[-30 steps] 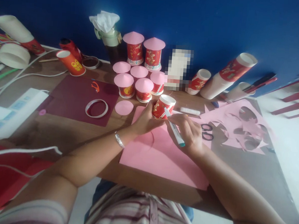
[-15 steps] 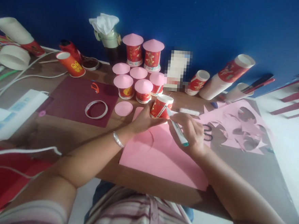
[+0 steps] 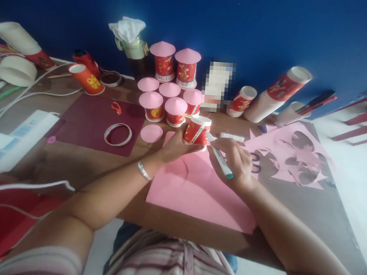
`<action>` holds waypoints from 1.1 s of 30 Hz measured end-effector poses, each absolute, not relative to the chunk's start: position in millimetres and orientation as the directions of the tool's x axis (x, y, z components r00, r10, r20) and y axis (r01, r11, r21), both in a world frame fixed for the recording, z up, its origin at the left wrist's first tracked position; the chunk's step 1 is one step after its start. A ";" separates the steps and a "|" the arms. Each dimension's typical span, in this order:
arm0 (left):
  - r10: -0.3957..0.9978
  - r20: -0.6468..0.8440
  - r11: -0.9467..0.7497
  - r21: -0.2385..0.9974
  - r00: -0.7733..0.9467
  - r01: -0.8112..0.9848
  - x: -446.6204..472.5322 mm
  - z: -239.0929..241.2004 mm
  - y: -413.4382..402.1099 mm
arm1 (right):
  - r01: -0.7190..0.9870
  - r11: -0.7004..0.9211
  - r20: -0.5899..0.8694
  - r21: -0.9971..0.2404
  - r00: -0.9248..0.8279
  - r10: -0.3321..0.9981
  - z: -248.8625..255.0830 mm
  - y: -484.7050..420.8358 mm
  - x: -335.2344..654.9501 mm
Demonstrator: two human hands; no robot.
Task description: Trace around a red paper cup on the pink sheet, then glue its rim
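Observation:
My left hand (image 3: 176,147) is wrapped round a red paper cup (image 3: 196,130) with a white rim and a pale lettered stripe. In my right hand (image 3: 237,160) is a white marker (image 3: 221,159) with a green end, its tip close to the cup's right side; whether it touches I cannot tell. Beneath both hands lies a sheet of pink paper (image 3: 198,193) with a drawn curve on it. A marker cap (image 3: 232,137) rests behind my right hand. Just beyond the cup stand several red cups with pink cone tops (image 3: 175,107).
A pink paper disc (image 3: 151,133) and a white ring (image 3: 117,134) on maroon paper (image 3: 87,118) lie to the left. Pink sheets with cut-out holes (image 3: 286,147) lie right. Stacked cups (image 3: 277,94), a bottle (image 3: 134,52) and a pen holder (image 3: 293,114) line the blue wall.
The cup has turned slightly in my left hand and shifted a little left. The marker in my right hand has moved a touch right and down.

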State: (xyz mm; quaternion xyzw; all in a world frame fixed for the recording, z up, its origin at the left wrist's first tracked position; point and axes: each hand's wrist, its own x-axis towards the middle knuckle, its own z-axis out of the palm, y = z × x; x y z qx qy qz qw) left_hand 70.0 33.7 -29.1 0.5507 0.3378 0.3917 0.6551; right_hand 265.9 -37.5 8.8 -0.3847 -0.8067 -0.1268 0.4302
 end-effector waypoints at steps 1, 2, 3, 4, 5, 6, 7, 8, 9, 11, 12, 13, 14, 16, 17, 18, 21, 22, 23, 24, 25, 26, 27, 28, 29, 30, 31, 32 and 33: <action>0.885 -0.012 0.091 0.985 0.466 -0.148 70.0 -29.7 34.0 | 0.732 0.670 0.791 -0.121 -0.337 0.510 9.0 -37.3 266.0; 0.887 -0.015 0.096 0.984 0.462 -0.152 70.0 -30.3 34.2 | 0.733 0.670 0.791 -0.116 -0.339 0.509 9.3 -37.1 266.0; 0.887 -0.019 0.101 0.983 0.460 -0.154 69.9 -30.7 34.3 | 0.734 0.670 0.792 -0.112 -0.341 0.507 9.6 -36.9 266.0; 0.888 -0.022 0.105 0.982 0.459 -0.156 69.8 -30.8 34.3 | 0.734 0.670 0.792 -0.110 -0.343 0.505 10.1 -36.9 265.9; 0.887 -0.023 0.108 0.981 0.460 -0.159 69.7 -30.6 34.1 | 0.736 0.668 0.793 -0.109 -0.342 0.505 10.6 -36.9 265.9; 0.885 -0.023 0.110 0.981 0.464 -0.160 69.6 -30.2 34.0 | 0.737 0.667 0.791 -0.109 -0.342 0.507 11.0 -37.1 265.9; 0.883 -0.022 0.111 0.981 0.468 -0.162 69.5 -29.5 33.8 | 0.738 0.665 0.790 -0.110 -0.341 0.509 11.4 -37.2 265.9; 0.881 -0.022 0.111 0.981 0.472 -0.162 69.4 -28.9 33.6 | 0.739 0.665 0.788 -0.112 -0.341 0.512 11.6 -37.4 266.0; 0.879 -0.021 0.111 0.981 0.476 -0.162 69.3 -28.3 33.5 | 0.737 0.666 0.787 -0.115 -0.342 0.514 11.7 -37.6 266.3; 0.876 -0.023 0.116 0.980 0.481 -0.165 69.3 -27.7 33.5 | 0.733 0.670 0.785 -0.121 -0.343 0.517 11.1 -37.6 267.0; 0.876 -0.023 0.119 0.979 0.482 -0.168 69.5 -27.7 33.6 | 0.731 0.672 0.784 -0.122 -0.343 0.516 10.6 -37.4 267.4; 0.876 -0.023 0.121 0.977 0.482 -0.173 69.6 -27.9 33.8 | 0.730 0.672 0.784 -0.124 -0.343 0.517 10.1 -37.2 267.9; 0.877 -0.023 0.123 0.976 0.480 -0.178 69.8 -28.1 33.9 | 0.730 0.672 0.783 -0.126 -0.343 0.519 9.5 -37.0 268.3; 0.878 -0.018 0.122 0.975 0.479 -0.186 70.2 -28.3 34.0 | 0.731 0.670 0.783 -0.130 -0.339 0.522 8.7 -36.6 268.8; 0.876 -0.014 0.121 0.974 0.482 -0.191 70.3 -28.4 34.1 | 0.731 0.670 0.784 -0.131 -0.337 0.522 8.5 -36.4 268.9; 0.873 -0.010 0.119 0.973 0.487 -0.195 70.4 -28.5 34.2 | 0.730 0.670 0.784 -0.132 -0.337 0.521 8.4 -36.2 268.9; 0.869 0.007 0.112 0.971 0.495 -0.210 70.4 -30.0 34.9 | 0.729 0.673 0.787 -0.130 -0.337 0.517 9.0 -36.1 268.5; 0.869 0.011 0.108 0.971 0.495 -0.211 70.3 -31.0 35.3 | 0.725 0.675 0.785 -0.133 -0.338 0.518 9.3 -36.1 268.3; 0.872 0.012 0.106 0.971 0.489 -0.213 70.3 -32.1 35.6 | 0.720 0.680 0.784 -0.138 -0.340 0.519 9.7 -36.2 268.1; 0.875 0.010 0.109 0.970 0.483 -0.217 70.4 -33.1 36.0 | 0.714 0.686 0.782 -0.143 -0.343 0.520 9.9 -36.4 267.9; 0.878 0.006 0.115 0.968 0.479 -0.223 70.4 -34.1 36.2 | 0.706 0.692 0.780 -0.146 -0.348 0.520 9.9 -36.7 267.7; 0.879 0.003 0.124 0.964 0.477 -0.234 70.5 -34.8 36.3 | 0.701 0.698 0.776 -0.148 -0.355 0.521 9.6 -37.0 267.6; 0.879 0.001 0.133 0.960 0.476 -0.247 70.6 -35.3 36.3 | 0.698 0.700 0.775 -0.148 -0.358 0.521 9.1 -37.5 267.5; 0.879 -0.002 0.142 0.956 0.476 -0.258 70.7 -35.4 36.3 | 0.699 0.699 0.773 -0.147 -0.360 0.523 8.3 -38.1 267.4; 0.878 -0.006 0.150 0.953 0.479 -0.264 70.8 -35.2 36.1 | 0.702 0.696 0.770 -0.147 -0.361 0.526 7.2 -38.7 267.4; 0.877 -0.008 0.156 0.951 0.480 -0.268 70.9 -34.8 36.0 | 0.706 0.693 0.767 -0.148 -0.360 0.532 5.9 -39.3 267.4; 0.878 -0.009 0.158 0.949 0.479 -0.272 70.9 -34.4 35.8 | 0.709 0.689 0.764 -0.151 -0.359 0.536 4.6 -39.9 267.5; 0.879 -0.010 0.160 0.948 0.478 -0.275 70.9 -33.9 35.6 | 0.710 0.687 0.761 -0.154 -0.358 0.541 3.2 -40.4 267.5; 0.879 -0.010 0.160 0.947 0.476 -0.277 70.8 -33.6 35.5 | 0.710 0.687 0.759 -0.157 -0.358 0.544 2.0 -40.7 267.5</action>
